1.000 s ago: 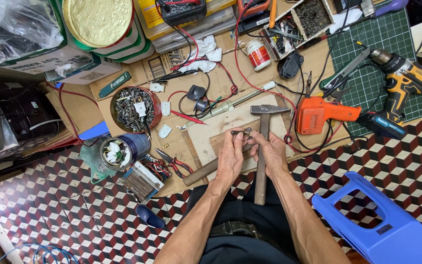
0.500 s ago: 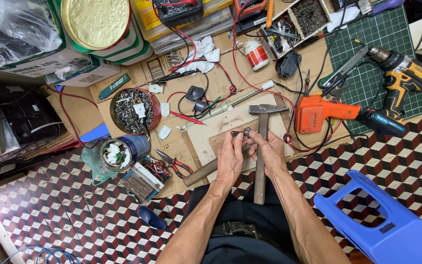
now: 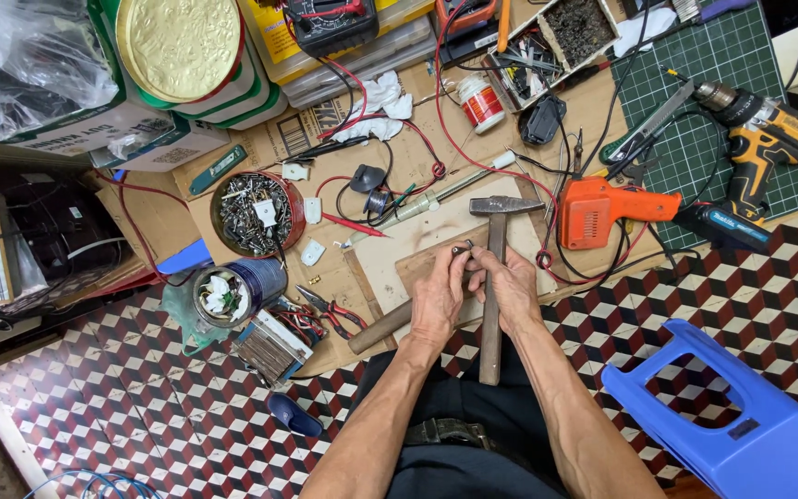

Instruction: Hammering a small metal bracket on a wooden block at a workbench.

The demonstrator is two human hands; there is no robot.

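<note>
My left hand [image 3: 438,296] and my right hand [image 3: 513,288] are held close together over a wooden board [image 3: 422,268] on the floor. Between the fingertips of both hands sits a small dark metal part [image 3: 461,249]. A hammer [image 3: 493,277] with a wooden handle lies on the board between my hands, its steel head pointing away from me; my right hand lies against its handle. A second wooden handle [image 3: 382,327] sticks out to the left under my left wrist.
A bowl of screws [image 3: 256,212], a blue can [image 3: 233,291] and pliers [image 3: 325,310] lie left. An orange tool [image 3: 607,211] and a yellow drill [image 3: 768,139] on a green cutting mat [image 3: 704,102] sit right. A blue plastic stool [image 3: 741,416] stands near right. Red wires cross the cardboard.
Both hands stay together over the board; the fingers have shifted slightly around the small part. The hammer has not moved.
</note>
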